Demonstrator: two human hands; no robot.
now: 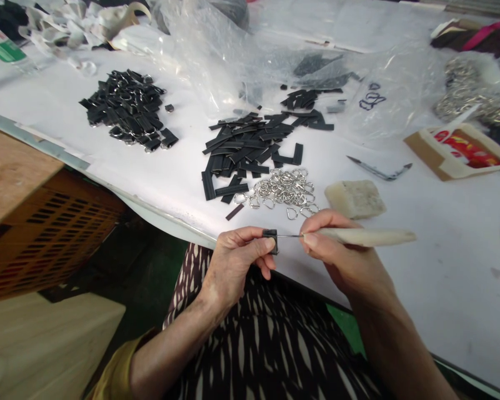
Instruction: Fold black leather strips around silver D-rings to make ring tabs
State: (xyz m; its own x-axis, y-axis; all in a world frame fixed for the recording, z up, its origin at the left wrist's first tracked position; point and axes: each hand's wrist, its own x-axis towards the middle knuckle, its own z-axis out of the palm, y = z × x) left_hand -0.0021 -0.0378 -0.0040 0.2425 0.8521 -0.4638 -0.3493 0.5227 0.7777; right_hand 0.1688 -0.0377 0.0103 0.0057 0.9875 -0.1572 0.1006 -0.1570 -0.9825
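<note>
Between the thumb and fingers of my left hand [239,258] is a small folded black strip [270,241]. My right hand [344,253] grips an awl with a pale, tapered handle [370,237]; its thin metal shaft points left and reaches the edge of the folded strip. Whether the tip has entered the strip cannot be made out. Just beyond my hands lie a heap of silver D-rings [285,188] and a pile of loose black strips [245,141]. A pale block [355,199] rests beyond my right hand.
Folded black pieces with rings [129,111] form a heap at the left. Clear plastic bags [216,55] cover the back. Small scissors or snips [381,168] and an open carton [462,150] lie at the right. An orange crate [45,239] stands below the table edge.
</note>
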